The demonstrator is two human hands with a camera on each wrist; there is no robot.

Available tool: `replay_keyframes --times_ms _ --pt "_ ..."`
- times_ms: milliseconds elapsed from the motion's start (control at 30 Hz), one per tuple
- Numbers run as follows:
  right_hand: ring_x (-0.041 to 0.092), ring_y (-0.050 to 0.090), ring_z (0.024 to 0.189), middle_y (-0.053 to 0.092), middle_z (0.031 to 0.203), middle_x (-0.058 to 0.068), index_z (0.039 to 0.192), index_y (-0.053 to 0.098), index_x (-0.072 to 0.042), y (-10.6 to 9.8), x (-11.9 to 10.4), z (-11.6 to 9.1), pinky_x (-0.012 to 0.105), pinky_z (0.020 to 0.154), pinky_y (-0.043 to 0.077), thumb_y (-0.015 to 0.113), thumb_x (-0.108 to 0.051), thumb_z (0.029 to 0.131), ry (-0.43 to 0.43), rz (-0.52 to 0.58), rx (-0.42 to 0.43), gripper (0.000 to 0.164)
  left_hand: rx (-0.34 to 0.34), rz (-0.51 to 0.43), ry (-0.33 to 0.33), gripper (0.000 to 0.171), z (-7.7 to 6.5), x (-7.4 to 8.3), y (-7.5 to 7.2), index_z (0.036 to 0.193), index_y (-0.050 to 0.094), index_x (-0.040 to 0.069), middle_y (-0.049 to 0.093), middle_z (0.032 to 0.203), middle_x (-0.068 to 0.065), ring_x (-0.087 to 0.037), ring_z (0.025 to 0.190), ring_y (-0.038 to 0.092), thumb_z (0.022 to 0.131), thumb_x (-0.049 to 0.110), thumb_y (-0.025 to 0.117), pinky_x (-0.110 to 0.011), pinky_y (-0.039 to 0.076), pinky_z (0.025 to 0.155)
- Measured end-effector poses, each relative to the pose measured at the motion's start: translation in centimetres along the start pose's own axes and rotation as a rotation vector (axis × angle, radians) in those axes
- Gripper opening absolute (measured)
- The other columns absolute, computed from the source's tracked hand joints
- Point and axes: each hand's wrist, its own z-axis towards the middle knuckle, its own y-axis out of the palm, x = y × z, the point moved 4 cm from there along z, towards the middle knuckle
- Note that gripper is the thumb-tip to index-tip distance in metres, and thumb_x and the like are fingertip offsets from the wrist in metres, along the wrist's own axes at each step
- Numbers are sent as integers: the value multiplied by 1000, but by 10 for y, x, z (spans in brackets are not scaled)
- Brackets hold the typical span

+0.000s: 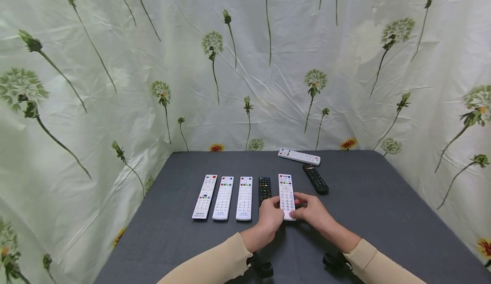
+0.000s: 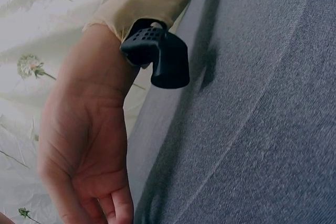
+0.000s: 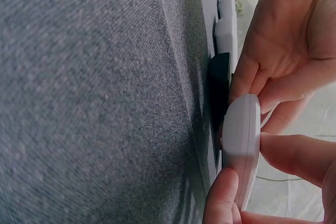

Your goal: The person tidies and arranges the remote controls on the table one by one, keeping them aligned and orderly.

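A white remote control [image 1: 285, 192] with a coloured-button row is between my two hands, over the dark table. My right hand [image 1: 315, 212] pinches its near right side; in the right wrist view a thumb [image 3: 294, 156] lies on its face and a finger is under its edge. My left hand [image 1: 270, 216] grips its left edge with thumb and fingers, partly hidden behind the remote control [image 3: 241, 140] in that view. Beside it, a black remote control [image 1: 264, 189] lies partly covered by my left hand. The left wrist view shows my left palm [image 2: 89, 140], fingertips cut off.
To the left lie three white remote controls [image 1: 205, 196] [image 1: 223, 198] [image 1: 244, 198] in a row. Behind my right hand are a slanted black remote control [image 1: 316, 179] and a white one [image 1: 299, 156] near the far edge. Floral cloth [image 1: 245, 71] hangs behind the table [image 1: 383, 216].
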Motion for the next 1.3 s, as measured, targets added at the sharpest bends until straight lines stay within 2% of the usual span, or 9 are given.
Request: replay_keyframes --times_ms 100,267,367,600,833,1300 --pt "22 61 82 61 115 19 141 50 9 0 3 2 34 70 52 78 4 74 8 1 -2 74 -5 -5 4 60 -2 0 3 135 57 -10 65 122 -13 -18 100 59 77 -21 45 -28 49 77" --pt "22 61 85 61 114 19 141 50 11 1 9 4 33 70 55 77 6 75 36 50 -22 71 -15 4 -35 60 -4 1 6 138 53 -12 60 132 -17 -19 102 57 78 -15 49 -28 46 76" --pt "21 61 84 61 112 19 140 49 13 3 10 5 32 68 55 76 7 75 20 59 -33 71 -31 -7 -45 55 -4 0 8 135 56 -10 62 129 -17 -20 99 58 79 -11 52 -29 45 76" --pt "18 64 78 63 110 16 139 51 12 6 10 5 31 64 54 79 3 75 -24 -39 -11 70 -64 -49 -28 61 -5 -1 11 141 48 -13 58 135 -20 -23 115 57 80 -9 55 -38 48 93" --pt "18 62 77 63 110 13 139 52 9 6 11 6 29 59 48 78 2 75 -20 -96 7 70 -71 -65 -16 63 -3 0 10 142 47 -12 59 135 -20 -24 114 58 79 -10 52 -36 48 90" --pt "18 64 79 65 108 13 138 54 8 6 12 6 31 60 50 80 0 75 -32 -136 29 69 -90 -86 -19 64 -2 -5 10 146 44 -10 54 141 -20 -24 120 56 82 -9 51 -39 47 94"
